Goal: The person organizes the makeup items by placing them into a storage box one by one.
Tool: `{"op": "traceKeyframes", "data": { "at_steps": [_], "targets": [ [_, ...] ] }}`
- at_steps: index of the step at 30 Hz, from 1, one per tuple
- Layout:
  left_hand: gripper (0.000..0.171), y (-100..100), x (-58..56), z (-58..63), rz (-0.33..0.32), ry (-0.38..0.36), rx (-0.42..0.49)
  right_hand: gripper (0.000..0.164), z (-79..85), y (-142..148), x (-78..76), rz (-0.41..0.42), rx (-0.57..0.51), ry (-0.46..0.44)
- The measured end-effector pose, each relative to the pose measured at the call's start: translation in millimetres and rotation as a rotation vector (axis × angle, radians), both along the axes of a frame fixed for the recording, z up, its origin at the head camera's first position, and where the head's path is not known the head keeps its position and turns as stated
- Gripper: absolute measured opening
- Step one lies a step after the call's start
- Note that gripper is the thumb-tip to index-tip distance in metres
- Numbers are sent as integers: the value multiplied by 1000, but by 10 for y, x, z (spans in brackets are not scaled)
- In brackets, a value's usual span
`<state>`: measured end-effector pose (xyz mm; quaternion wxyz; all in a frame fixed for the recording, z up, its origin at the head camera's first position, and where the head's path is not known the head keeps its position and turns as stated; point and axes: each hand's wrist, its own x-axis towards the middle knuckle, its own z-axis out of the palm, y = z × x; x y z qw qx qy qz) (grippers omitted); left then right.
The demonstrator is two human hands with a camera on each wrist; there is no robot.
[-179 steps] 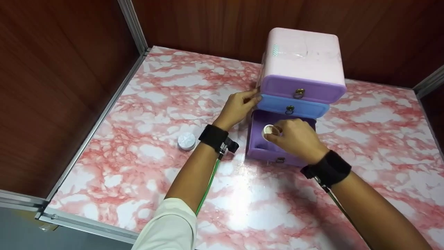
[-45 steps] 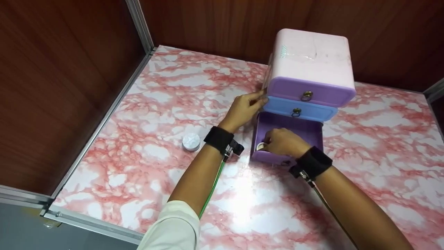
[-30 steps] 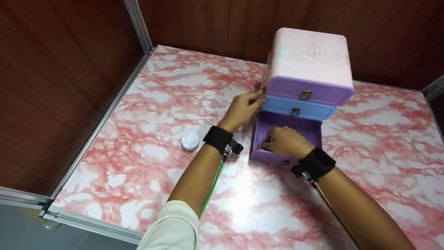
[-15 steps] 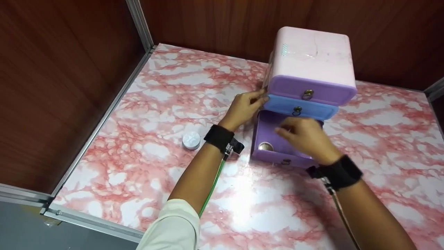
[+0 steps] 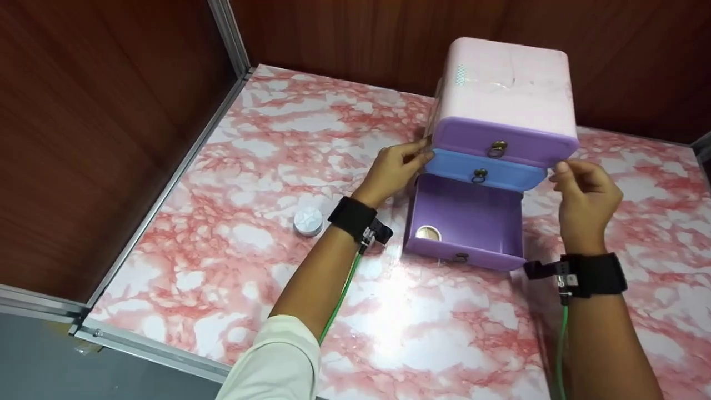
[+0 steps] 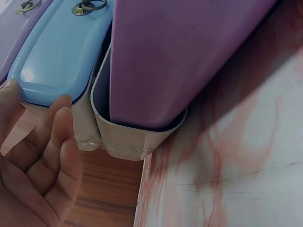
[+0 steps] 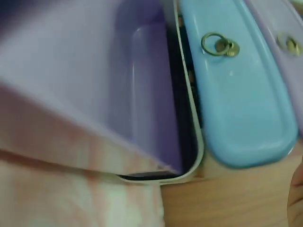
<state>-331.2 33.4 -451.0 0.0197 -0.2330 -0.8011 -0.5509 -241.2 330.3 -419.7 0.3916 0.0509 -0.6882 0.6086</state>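
Note:
A small drawer cabinet [image 5: 511, 83] with a pale pink top stands at the back right. Its bottom purple drawer [image 5: 472, 214] is pulled out; the blue drawer [image 5: 489, 169] above is closed. My left hand [image 5: 391, 172] grips the cabinet's left edge, thumb at the blue drawer's corner; the left wrist view shows curled fingers [image 6: 61, 137] there. Beside the cabinet's right edge is my right hand [image 5: 591, 194], fingers loosely bent and holding nothing. Whether it touches the cabinet is unclear. Inside the open drawer, at its front left corner, lies a small round white-rimmed thing [image 5: 429, 233].
A small round white container [image 5: 308, 221] with a star pattern on top sits left of my left wrist. Wood panels [image 5: 355, 44] wall in the back and sides of the marbled red and white table [image 5: 239, 233]. A metal rail [image 5: 155, 350] edges the front left.
My right hand has put the round white-rimmed thing down in the bottom drawer, let go, and moved out to the cabinet's right side. The left hand has stayed at the left edge.

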Motion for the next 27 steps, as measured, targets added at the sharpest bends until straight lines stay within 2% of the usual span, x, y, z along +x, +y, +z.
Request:
{"op": "traceKeyframes", "data": {
  "at_steps": [2,4,6,7,9,13,15,16,17,19,23,27],
  "targets": [
    [50,1,10,-8,-9,-8,16,24,-53,83,-3,9,-79,-8],
    [49,3,21,-15,-16,-16,31,26,-90,150,10,31,-113,-64],
    [49,9,33,-17,-20,-25,40,24,-109,210,30,73,-126,-180],
    [49,14,37,-18,-20,-26,39,24,-117,240,40,82,-85,-257],
    [49,23,44,-16,-16,-21,34,26,-132,295,75,90,69,-430],
    [49,39,45,-3,-14,-21,27,43,-167,378,220,183,549,-810],
    [50,42,41,7,-19,-27,33,48,-195,394,302,283,727,-923],
    [50,43,36,12,-22,-30,35,51,-211,390,335,335,774,-962],
    [51,42,32,16,-25,-34,41,53,-227,379,361,373,797,-993],
    [51,37,25,23,-30,-36,53,53,-264,351,391,412,822,-992],
    [51,17,12,16,-34,-47,68,52,-290,279,388,453,822,-970],
    [52,12,-11,-6,-7,-20,25,52,-264,251,354,465,830,-979]
  ]
}}
